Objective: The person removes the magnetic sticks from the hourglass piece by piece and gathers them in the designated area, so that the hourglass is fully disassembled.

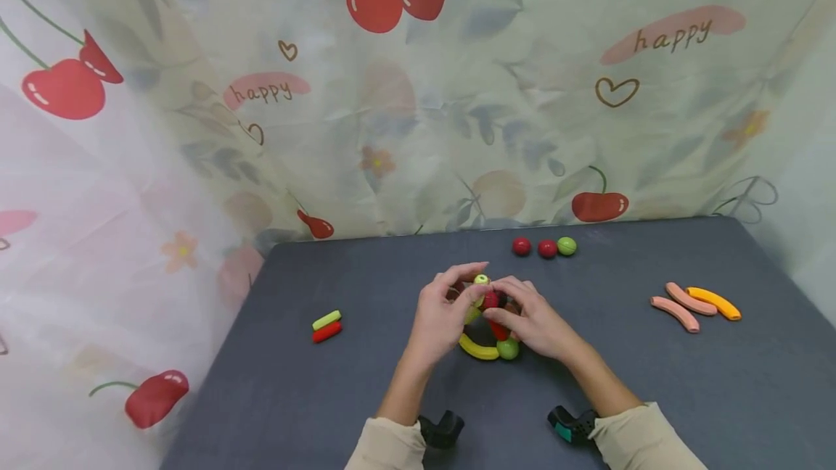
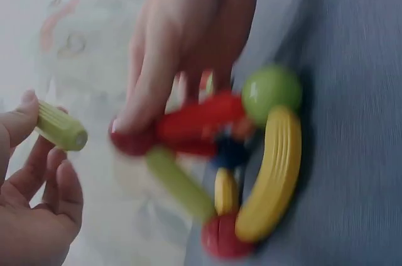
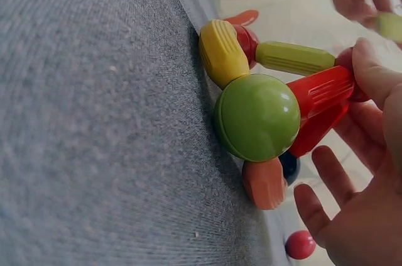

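A built frame of rods and balls stands on the table, with a curved yellow rod [image 1: 479, 348] and a green ball [image 1: 507, 349] at its near base. At its top is a dark red ball [image 2: 133, 140], which my right hand [image 1: 532, 319] grips between thumb and fingers; red rods [image 3: 320, 93] and a yellow-green rod [image 3: 295, 57] slope down from it. My left hand [image 1: 444, 310] pinches a short light-green rod [image 2: 61, 126] by one end, apart from the frame and close to the top ball. Some far parts of the frame are hidden behind the hands.
Two red balls [image 1: 521, 246] and a green ball [image 1: 566, 246] lie near the back edge. Two pink curved rods [image 1: 675, 314] and an orange one [image 1: 715, 303] are on the right. At left, a light-green rod [image 1: 326, 320] lies beside a red rod [image 1: 327, 332].
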Available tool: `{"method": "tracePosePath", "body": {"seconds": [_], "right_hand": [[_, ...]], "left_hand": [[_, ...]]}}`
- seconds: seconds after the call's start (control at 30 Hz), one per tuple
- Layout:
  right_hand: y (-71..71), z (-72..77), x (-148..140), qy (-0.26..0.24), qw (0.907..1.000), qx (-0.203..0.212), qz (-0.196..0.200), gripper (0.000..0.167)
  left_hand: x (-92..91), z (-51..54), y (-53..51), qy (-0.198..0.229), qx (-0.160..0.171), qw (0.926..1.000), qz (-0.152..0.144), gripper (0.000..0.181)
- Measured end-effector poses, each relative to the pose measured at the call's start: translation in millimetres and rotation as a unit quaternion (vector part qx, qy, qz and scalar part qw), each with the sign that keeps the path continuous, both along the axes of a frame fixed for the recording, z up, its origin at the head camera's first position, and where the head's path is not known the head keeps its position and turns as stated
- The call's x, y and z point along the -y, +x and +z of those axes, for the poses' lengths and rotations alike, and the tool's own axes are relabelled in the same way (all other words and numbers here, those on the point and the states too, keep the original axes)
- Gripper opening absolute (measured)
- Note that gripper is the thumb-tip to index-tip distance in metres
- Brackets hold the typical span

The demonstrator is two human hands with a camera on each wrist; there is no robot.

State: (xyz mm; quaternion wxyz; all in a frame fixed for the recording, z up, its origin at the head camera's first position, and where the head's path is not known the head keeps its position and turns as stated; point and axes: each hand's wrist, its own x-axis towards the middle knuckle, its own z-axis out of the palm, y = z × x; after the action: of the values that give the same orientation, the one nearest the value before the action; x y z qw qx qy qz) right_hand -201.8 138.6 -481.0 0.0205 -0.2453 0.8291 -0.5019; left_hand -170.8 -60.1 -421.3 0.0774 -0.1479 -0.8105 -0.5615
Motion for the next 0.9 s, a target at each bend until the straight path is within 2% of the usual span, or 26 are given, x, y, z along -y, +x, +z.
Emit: {"method": "tracePosePath", "body": {"seconds": [0.13,0.23,0.37,0.47,0.57,0.73,0.9], "right_hand": [[0.3,2.0,0.2,0.007,0.9999,0.003,-0.008,0.036],[0.3,3.5,-0.1,0.015,0.9999,0.002,-0.005,0.038],[0.2,3.9,-0.8,0.021,0.9997,0.006,0.004,0.039],[0.3,3.2,-1.5,0.022,0.9997,0.01,0.003,0.04],[0.4,2.6,-1.4,0.024,0.9996,0.012,0.001,0.042],[1.7,2.3,-0.4,0.03,0.9995,0.01,0.005,0.043],[1.8,2.4,-0.5,0.032,0.9994,0.007,0.007,0.042]], "left_hand": [[35.3,-4.9,-0.6,0.012,0.014,0.9991,0.038,0.024],[72.3,-12.8,0.6,0.01,0.045,0.9947,0.093,0.021],[125.7,-27.0,8.4,-0.023,0.099,0.98,0.171,0.022],[160.4,-36.6,16.6,-0.065,0.13,0.967,0.209,0.027],[187.5,-41.9,25.5,-0.104,0.153,0.9544,0.234,0.028],[212.3,-44.6,36.9,-0.143,0.186,0.9374,0.257,0.026],[219.1,-46.8,36.1,-0.191,0.195,0.9281,0.253,0.024]]}}
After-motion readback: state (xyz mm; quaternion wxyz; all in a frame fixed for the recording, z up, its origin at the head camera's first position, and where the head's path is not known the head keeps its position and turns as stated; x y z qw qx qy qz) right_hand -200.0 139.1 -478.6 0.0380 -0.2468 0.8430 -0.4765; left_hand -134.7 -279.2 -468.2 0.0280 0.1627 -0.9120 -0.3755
